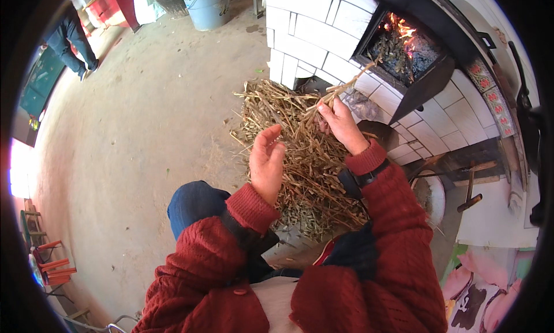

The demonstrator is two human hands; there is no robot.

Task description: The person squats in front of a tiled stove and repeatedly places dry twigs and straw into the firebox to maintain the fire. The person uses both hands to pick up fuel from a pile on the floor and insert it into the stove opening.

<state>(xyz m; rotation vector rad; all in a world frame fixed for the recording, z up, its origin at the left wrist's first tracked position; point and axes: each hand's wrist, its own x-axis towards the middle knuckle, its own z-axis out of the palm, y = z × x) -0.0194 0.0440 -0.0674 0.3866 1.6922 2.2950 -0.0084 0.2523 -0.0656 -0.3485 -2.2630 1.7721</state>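
Note:
My right hand [339, 121] grips a bunch of dry plant stalks [351, 83], whose tips point up towards the mouth of a tiled stove. Nothing shows in my left hand [267, 160], which is raised with its fingers apart over the left side of a heap of dry stalks and pods [303, 173]. The heap lies on the floor in front of me. Inside the open firebox [402, 52], flames [402, 30] burn over more stalks and grey ash. The dark metal stove door [422, 93] hangs open below the opening.
White tiles [320, 34] cover the stove front. To the right are a round pan [428, 196] and a wooden-handled tool [470, 194]. A blue-grey bucket [206, 8] stands at the back. At the upper left is a person's legs [71, 43]; folding chairs [54, 270] stand at lower left.

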